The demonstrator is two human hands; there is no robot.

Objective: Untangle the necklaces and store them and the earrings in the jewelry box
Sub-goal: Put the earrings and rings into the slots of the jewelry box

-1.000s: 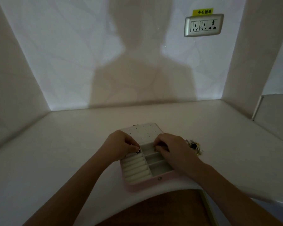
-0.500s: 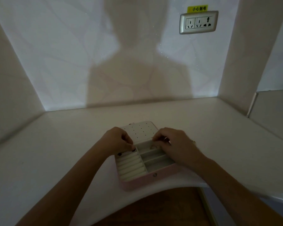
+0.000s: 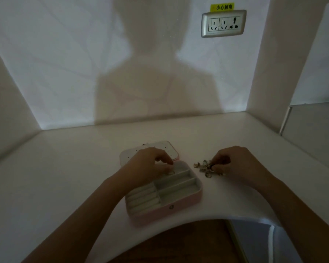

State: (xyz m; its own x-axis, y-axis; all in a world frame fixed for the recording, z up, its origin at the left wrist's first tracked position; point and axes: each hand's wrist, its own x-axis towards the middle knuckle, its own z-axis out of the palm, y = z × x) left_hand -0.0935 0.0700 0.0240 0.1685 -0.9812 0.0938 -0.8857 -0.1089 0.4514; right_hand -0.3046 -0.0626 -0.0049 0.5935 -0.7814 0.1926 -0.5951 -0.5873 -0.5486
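since half a second ago the right hand (image 3: 234,164) has left the jewelry box (image 3: 179,205) and gone out to the right, onto the jewelry pile (image 3: 204,168) lying on the table (image 3: 74,177). the left hand (image 3: 148,166) has stayed at the back of the box.

head view, dim light: the pink jewelry box sits open near the table's front edge. its tray shows ring rolls on the left and long compartments on the right. its lid (image 3: 169,149) lies back behind it, the pale inner face dotted with earring holes. the left hand is over the back left corner of the tray, fingers curled down, tips at the rearmost compartment. whether they hold anything i cannot tell. the jewelry pile is a small glinting tangle just beside the box's back right corner, not touching it. the right hand's fingers are curled tight, their tips bunched on the pile's right edge and pinching a dark piece there. on the wall behind are a silver socket plate (image 3: 223,22) with a yellow label (image 3: 222,7) above it, and the person's shadow (image 3: 150,76).
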